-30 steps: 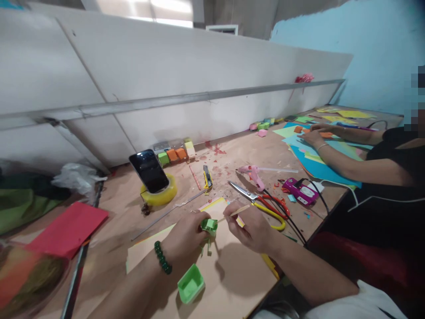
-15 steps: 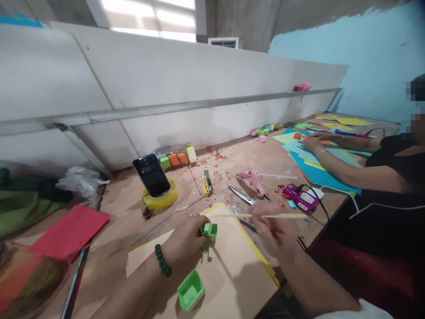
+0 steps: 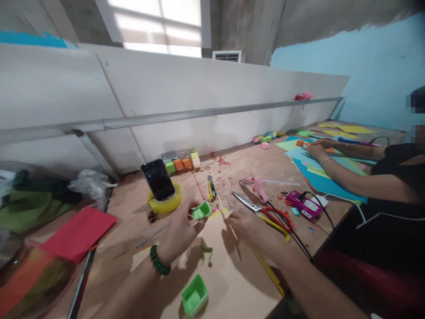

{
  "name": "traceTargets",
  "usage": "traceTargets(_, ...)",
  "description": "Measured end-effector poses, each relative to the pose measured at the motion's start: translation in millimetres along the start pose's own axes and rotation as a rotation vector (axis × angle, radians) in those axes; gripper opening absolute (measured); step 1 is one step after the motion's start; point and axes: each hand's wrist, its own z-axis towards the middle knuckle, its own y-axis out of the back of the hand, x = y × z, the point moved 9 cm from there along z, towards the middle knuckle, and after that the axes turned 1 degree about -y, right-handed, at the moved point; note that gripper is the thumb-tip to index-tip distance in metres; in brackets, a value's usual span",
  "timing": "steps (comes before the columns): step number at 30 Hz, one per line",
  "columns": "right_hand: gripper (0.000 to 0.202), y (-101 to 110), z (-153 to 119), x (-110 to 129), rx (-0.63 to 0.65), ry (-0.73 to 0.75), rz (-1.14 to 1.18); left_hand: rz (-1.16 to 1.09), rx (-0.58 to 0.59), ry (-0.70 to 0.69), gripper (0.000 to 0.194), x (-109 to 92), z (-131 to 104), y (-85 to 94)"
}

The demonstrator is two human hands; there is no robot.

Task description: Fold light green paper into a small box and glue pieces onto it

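Note:
My left hand (image 3: pixel 179 232), with a green bead bracelet at its wrist, is closed round a small green paper box (image 3: pixel 201 211), whose open side faces me. A thin wooden stick (image 3: pixel 222 207) stands tilted in the closed fingers of my right hand (image 3: pixel 249 228), apart from the box and to its right. Below both hands lie sheets of cream paper (image 3: pixel 232 283). On them rest a second open green paper box (image 3: pixel 195 296) and a folded strip of green paper (image 3: pixel 206 254).
Scissors (image 3: pixel 245 201) with red and yellow handles, a pink glue gun (image 3: pixel 255 187) and a purple power strip (image 3: pixel 303 204) lie to the right. A yellow utility knife (image 3: pixel 211 187) lies ahead. A phone (image 3: pixel 157 179) leans by a tape roll (image 3: pixel 166 203). A co-worker's hands (image 3: pixel 317 148) handle paper.
The stick has swung from lying level to standing tilted as my right hand moved left and down. My left hand has turned the green box and lifted it slightly, uncovering the green strip.

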Motion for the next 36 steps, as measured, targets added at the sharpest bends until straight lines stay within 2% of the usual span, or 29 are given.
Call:
traceTargets(3,0.026,21.2,-2.5,-1.6,-0.18,-0.064,0.215,-0.007,-0.032,-0.036,0.011,-7.2,-3.8,0.2)
traceTargets(5,0.027,23.5,-4.2,-6.8,-0.235,-0.139,0.425,0.031,-0.029,-0.042,0.017,-9.8,-6.7,-2.9)
traceTargets(10,0.053,-5.6,-0.2,-10.6,-0.165,-0.249,0.804,0.219,0.039,-0.109,0.032,-14.5,-15.1,-17.8)
traceTargets(15,0.053,-18.6,4.5,-15.4,-0.207,-0.295,0.957,0.217,0.038,-0.252,0.03,-19.9,-21.1,-26.2)
traceTargets(18,0.053,-16.6,4.7,-18.1,-0.251,-0.293,0.973,0.137,0.005,-0.281,0.034,-19.3,-21.1,-26.1)
traceTargets(20,0.053,-11.2,3.7,-20.5,-0.299,-0.275,0.921,0.043,0.004,-0.228,0.052,-14.7,-18.5,-24.1)
traceTargets(22,0.055,-1.3,1.1,-23.5,-0.389,-0.244,0.831,-0.139,0.093,-0.105,0.075,-6.3,-15.0,-26.5)
traceTargets(24,0.056,7.9,-1.5,-24.4,-0.462,-0.198,0.756,-0.423,0.256,0.06,0.084,0.1,-14.8,-35.1)
traceTargets(26,0.055,13.2,-2.4,-22.3,-0.482,-0.144,0.713,-0.673,0.389,0.217,0.081,1.3,-18.3,-43.0)
traceTargets(29,0.054,14.0,-1.4,-13.6,-0.427,-0.062,0.656,-0.77,0.436,0.346,0.075,2.5,-21.4,-46.9)
traceTargets(31,0.054,12.4,-0.9,-5.8,-0.379,-0.007,0.613,-0.763,0.443,0.352,0.073,1.3,-21.5,-49.1)
traceTargets(36,0.053,12.6,-2.0,6.1,-0.333,0.067,0.513,-0.826,0.494,0.303,0.05,-8.0,-20.5,-52.7)
